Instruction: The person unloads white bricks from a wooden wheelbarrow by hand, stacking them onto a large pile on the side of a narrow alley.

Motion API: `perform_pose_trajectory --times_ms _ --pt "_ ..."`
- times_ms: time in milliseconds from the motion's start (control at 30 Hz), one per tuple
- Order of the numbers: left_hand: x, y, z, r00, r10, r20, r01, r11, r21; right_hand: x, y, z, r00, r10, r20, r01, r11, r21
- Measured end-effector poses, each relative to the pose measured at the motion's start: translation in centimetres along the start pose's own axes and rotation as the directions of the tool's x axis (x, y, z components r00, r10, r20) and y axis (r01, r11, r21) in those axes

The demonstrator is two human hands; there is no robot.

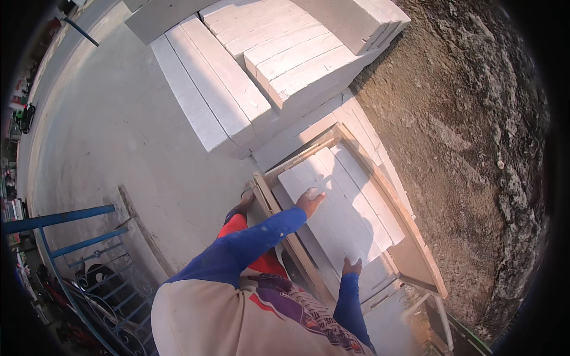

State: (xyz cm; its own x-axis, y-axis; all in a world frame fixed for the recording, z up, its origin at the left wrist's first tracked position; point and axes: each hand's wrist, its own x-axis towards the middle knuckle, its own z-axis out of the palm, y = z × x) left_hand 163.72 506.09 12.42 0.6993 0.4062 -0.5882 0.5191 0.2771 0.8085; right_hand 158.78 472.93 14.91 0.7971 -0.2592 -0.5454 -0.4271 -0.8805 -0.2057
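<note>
Several long white lightweight concrete blocks [341,184] lie side by side in a wooden-sided cart [424,261]. My left hand [310,202] is on the block nearest my body, at its long side, with thumb and fingers on its surface. At the near end of that block, my right hand [351,267] grips the edge, its fingers partly hidden. Both arms are in blue sleeves. A shadow falls over part of the blocks.
A large stack of white blocks [208,83] stands beyond the cart. Rough rock-like wall [463,130] rises at the right. Blue metal railing [77,221] stands at the lower left on grey concrete ground [136,118]. A pale metal bar [444,320] shows below the cart's corner.
</note>
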Motion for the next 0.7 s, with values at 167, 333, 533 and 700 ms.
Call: perform_pose_trajectory --times_ms 167,333,533,700 --pt "-7.7 16.7 -13.3 0.932 0.359 -0.058 -0.357 0.933 0.042 2.3 -15.2 -1.3 0.97 -0.24 -0.046 0.244 0.945 0.217" --pt "-3.7 22.1 -29.3 0.513 0.419 -0.749 -0.604 0.796 0.032 2.1 -29.4 1.2 0.908 -0.415 0.054 0.34 0.808 0.482" --pt "7.4 19.9 -45.2 0.555 0.098 -0.826 -0.472 0.855 -0.215 -6.4 -43.0 9.2 0.7 -0.29 0.653 -0.345 0.664 0.664" --pt "16.0 23.7 -54.7 0.55 0.042 -0.834 -0.294 0.945 -0.146 -11.7 -50.9 15.5 0.631 -0.114 0.767 -0.709 0.318 0.63"
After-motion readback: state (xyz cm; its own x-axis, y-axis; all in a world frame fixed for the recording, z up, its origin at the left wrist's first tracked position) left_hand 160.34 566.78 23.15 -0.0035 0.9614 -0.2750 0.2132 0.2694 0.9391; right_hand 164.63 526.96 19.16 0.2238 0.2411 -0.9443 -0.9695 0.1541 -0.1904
